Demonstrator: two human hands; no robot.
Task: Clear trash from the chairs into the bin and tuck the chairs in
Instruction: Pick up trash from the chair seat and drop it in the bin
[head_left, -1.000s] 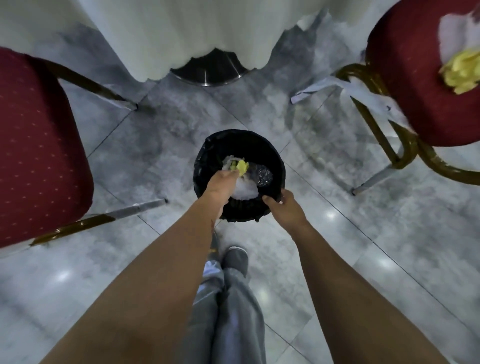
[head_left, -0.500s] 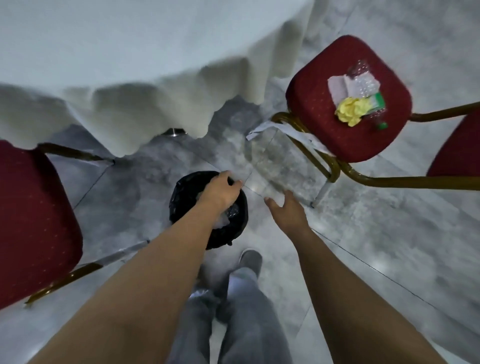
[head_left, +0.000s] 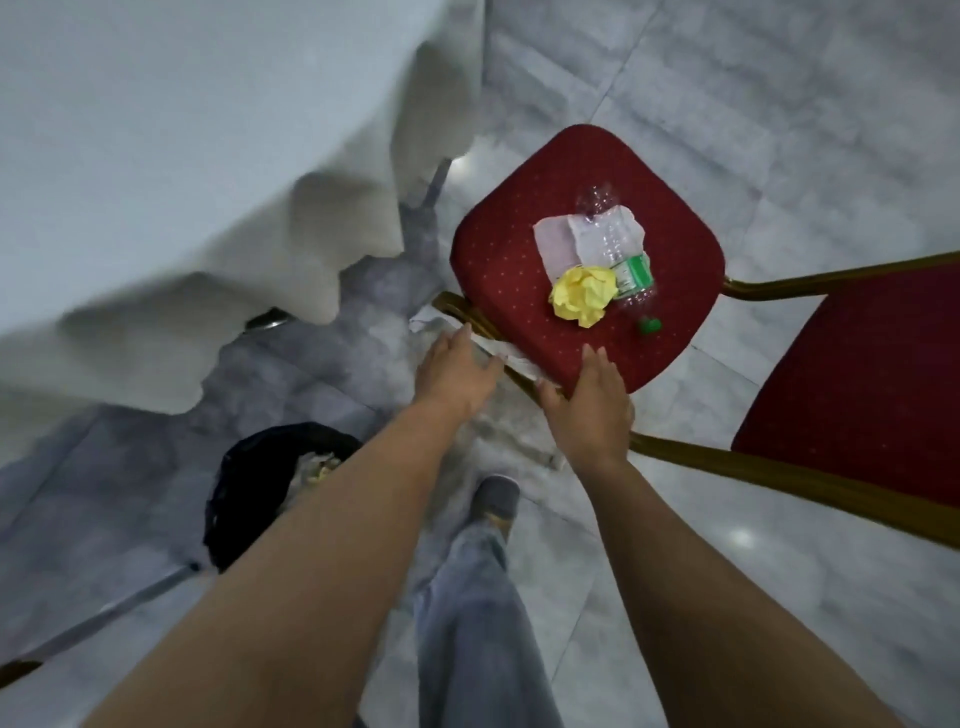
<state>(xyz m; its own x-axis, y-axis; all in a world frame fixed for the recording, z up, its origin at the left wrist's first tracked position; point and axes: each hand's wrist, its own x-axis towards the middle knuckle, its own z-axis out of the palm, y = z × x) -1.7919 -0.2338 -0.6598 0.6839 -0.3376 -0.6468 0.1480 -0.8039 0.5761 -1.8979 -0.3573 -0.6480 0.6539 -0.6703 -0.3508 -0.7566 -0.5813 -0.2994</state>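
The person stands over a black-lined bin (head_left: 270, 483), partly hidden under the left forearm, with crumpled waste already inside. Both hands reach forward with fingers straight and spread, gripping nothing. The left hand (head_left: 454, 371) hovers by the gold metal frame, over a white strip hanging at the seat's edge; the right hand (head_left: 589, 400) rests at the near corner of the red padded chair seat (head_left: 509, 260), probably to steady it before collecting. Just beyond the right fingers lie 3 pieces of trash: a crumpled yellow paper ball (head_left: 583, 295), a crushed clear plastic bottle (head_left: 626, 260) with green label and cap, and flat white tissue (head_left: 556, 244). A draped white tablecloth (head_left: 182, 156) hangs beyond the left fingers.
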